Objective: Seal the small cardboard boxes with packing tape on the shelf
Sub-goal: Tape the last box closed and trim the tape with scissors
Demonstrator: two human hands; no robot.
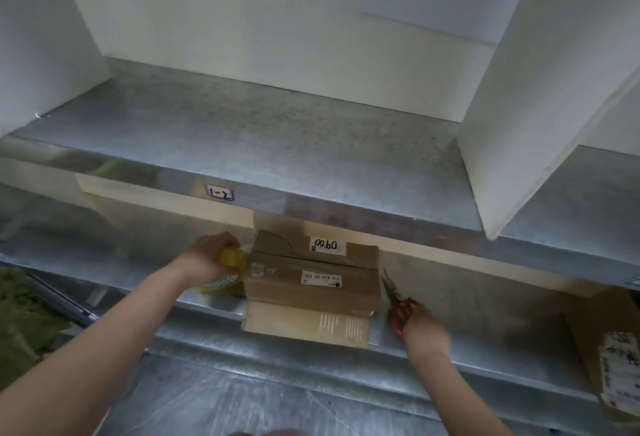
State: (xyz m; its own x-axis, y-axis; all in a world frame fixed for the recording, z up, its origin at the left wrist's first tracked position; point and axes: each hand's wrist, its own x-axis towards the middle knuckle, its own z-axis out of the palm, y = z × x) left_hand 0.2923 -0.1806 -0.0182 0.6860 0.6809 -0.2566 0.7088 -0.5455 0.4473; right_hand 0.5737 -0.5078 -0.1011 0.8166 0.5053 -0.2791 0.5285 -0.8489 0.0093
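Both occupied: left hand (207, 252) grips yellow tape roll (225, 278) at brown cardboard box (311, 283); right hand (424, 326) holds red-handled scissors (394, 300), cutting tape probably next.

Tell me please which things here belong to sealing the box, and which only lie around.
Job: small cardboard box, tape roll in the left hand, red-handled scissors in the right hand, lower shelf.
Lying about: labelled box at far right (perhaps sealed later), white boards on the upper shelf, shelf tag.

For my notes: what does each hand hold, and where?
Left hand: tape roll, by its rim. Right hand: scissors, by the red handles.
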